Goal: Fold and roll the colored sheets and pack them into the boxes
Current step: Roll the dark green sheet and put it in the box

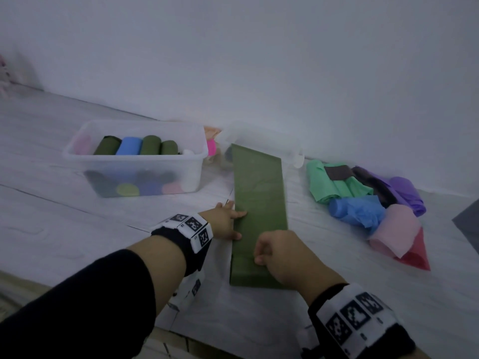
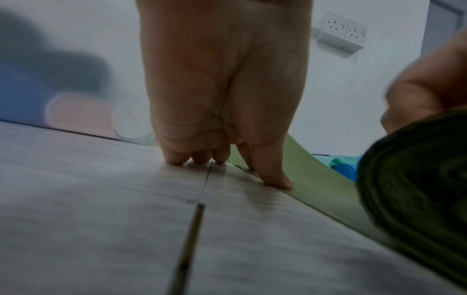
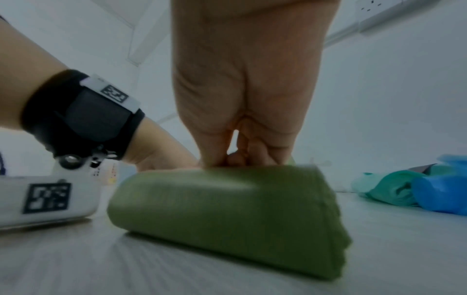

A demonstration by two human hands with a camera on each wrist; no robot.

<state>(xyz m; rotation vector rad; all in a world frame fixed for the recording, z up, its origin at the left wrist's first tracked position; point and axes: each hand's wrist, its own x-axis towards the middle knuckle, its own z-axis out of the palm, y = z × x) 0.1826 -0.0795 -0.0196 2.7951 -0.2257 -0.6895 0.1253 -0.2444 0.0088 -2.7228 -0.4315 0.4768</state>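
Note:
A long olive-green folded sheet (image 1: 259,193) lies flat on the pale floor and runs away from me. Its near end is rolled into a thick roll (image 3: 222,209). My right hand (image 1: 260,255) grips that roll from above with curled fingers (image 3: 240,157). My left hand (image 1: 237,224) presses the sheet's left edge against the floor, thumb (image 2: 275,179) on the green edge and the other fingertips (image 2: 177,159) on the floor beside it. A clear box (image 1: 134,158) at the left holds several coloured rolls. A second clear box (image 1: 261,130) stands behind the sheet's far end.
A loose pile of unfolded sheets (image 1: 363,198) in mint, blue, purple, pink and red lies on the floor to the right. The white wall runs close behind the boxes. A paper with printed markers (image 1: 195,287) lies under my left forearm.

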